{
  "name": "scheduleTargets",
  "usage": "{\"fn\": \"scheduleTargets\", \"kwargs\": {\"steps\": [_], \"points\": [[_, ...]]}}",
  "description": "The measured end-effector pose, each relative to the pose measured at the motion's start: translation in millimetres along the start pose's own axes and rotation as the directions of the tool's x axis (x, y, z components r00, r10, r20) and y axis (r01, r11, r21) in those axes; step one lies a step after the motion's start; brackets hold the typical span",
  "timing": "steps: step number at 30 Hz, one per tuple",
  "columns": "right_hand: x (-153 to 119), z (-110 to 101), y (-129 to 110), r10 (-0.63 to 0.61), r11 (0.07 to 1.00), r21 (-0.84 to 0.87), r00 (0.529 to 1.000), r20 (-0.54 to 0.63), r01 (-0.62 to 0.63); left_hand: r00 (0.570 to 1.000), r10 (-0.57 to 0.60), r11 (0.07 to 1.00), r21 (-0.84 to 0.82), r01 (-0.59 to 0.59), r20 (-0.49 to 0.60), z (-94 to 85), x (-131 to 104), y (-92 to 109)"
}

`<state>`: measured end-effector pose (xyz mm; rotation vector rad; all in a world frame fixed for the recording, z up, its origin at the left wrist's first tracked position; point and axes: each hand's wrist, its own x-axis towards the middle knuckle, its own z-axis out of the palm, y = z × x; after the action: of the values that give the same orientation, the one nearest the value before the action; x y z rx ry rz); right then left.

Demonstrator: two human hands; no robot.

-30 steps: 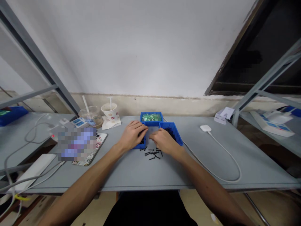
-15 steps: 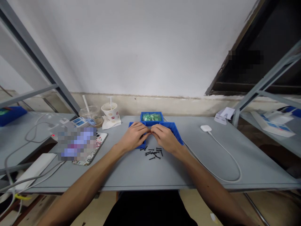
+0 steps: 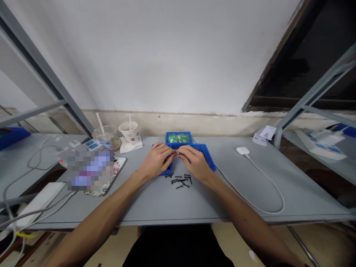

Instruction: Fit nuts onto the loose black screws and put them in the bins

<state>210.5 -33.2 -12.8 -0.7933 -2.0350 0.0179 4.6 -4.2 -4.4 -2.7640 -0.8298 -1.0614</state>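
My left hand [image 3: 157, 161] and my right hand [image 3: 195, 161] meet fingertip to fingertip above the blue bins. Both are closed in a pinch. A tiny bright speck shows between the fingertips, too small to name. Under my left hand is one blue bin [image 3: 167, 172], mostly covered, with dark contents. Beneath my right hand lies another blue bin [image 3: 208, 157], its right wall in sight. Several black screws [image 3: 181, 181] are scattered on the grey table just in front of the hands.
A blue bin [image 3: 178, 132] with green packets stands against the wall. To the left are a paper cup [image 3: 129, 132], a plastic cup [image 3: 109, 137] and a patterned phone [image 3: 107, 184]. A white charger [image 3: 243, 151] with a looping cable lies to the right.
Both hands stay in the same place, fingertips together. A small bright spot now shows between them. The screws have not moved; the view has shifted slightly.
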Motion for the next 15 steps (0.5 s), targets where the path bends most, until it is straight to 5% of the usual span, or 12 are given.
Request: {"fn": "scheduleTargets", "kwargs": {"steps": [15], "points": [[-2.0, 1.9, 1.9, -0.017, 0.999, -0.029, 0.999, 0.043, 0.019, 0.999, 0.031, 0.999, 0.006, -0.031, 0.026, 1.3, -0.1, 4.5]]}}
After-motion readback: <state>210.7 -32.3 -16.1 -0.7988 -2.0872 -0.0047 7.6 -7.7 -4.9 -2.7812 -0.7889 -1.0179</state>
